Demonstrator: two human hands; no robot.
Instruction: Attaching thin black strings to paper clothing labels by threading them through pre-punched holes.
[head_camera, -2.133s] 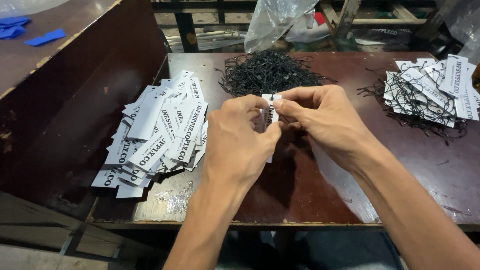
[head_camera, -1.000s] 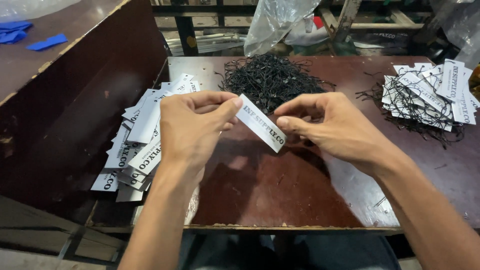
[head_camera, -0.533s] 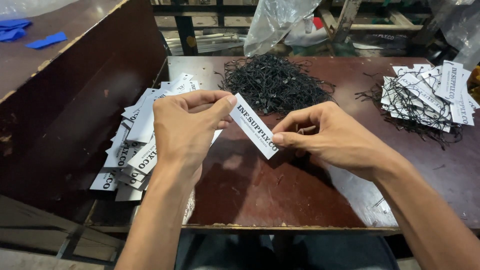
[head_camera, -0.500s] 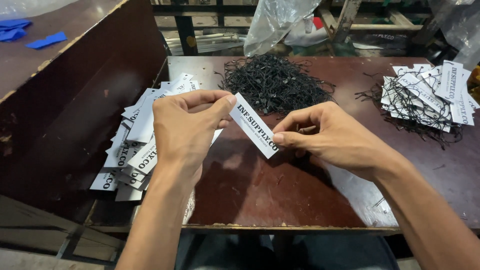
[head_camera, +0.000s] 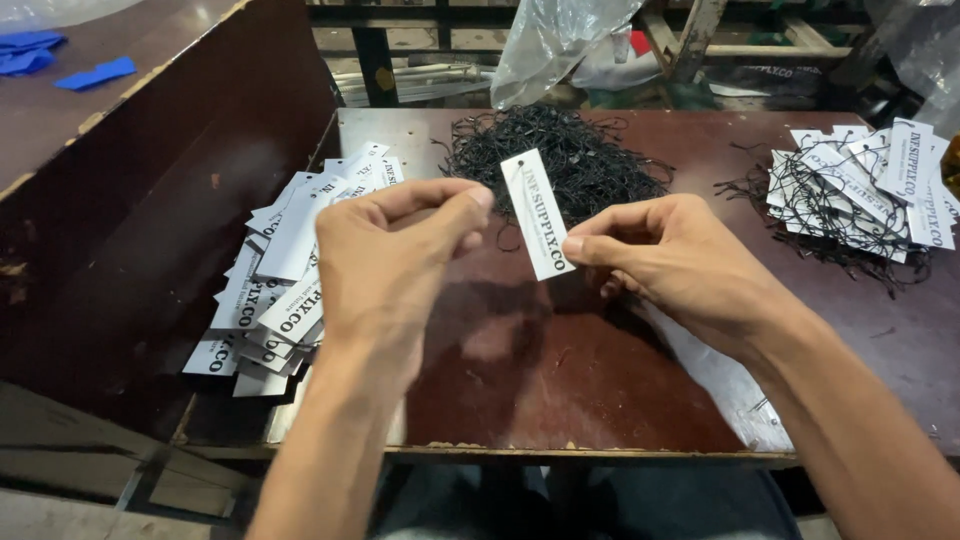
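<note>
- Holding a white paper tag (head_camera: 537, 214) up over the middle of the brown table (head_camera: 560, 380), right hand (head_camera: 665, 262) pinching its lower end between thumb and forefinger, the other fingers curled under.
- Pinching closed with the left hand (head_camera: 400, 250) too, thumb tip to forefinger just left of the tag's top end; looking like a thin black string held there, though too fine to tell for sure.
- Judging the step as threading a string through the tag's top hole; calling next for a steady tag and a fine, small push or pull near that hole.
- Lying behind the tag: loose heap of black strings (head_camera: 560, 160), within easy reach.
- Lying left: pile of bare tags (head_camera: 290, 270), spilling toward the table's left edge, right against the dark wooden side panel (head_camera: 160, 220); little room on that side.
- Lying far right: pile of strung tags (head_camera: 860, 190), well apart from both hands.
- Leaving open tabletop under and between the hands, front edge near the body.
</note>
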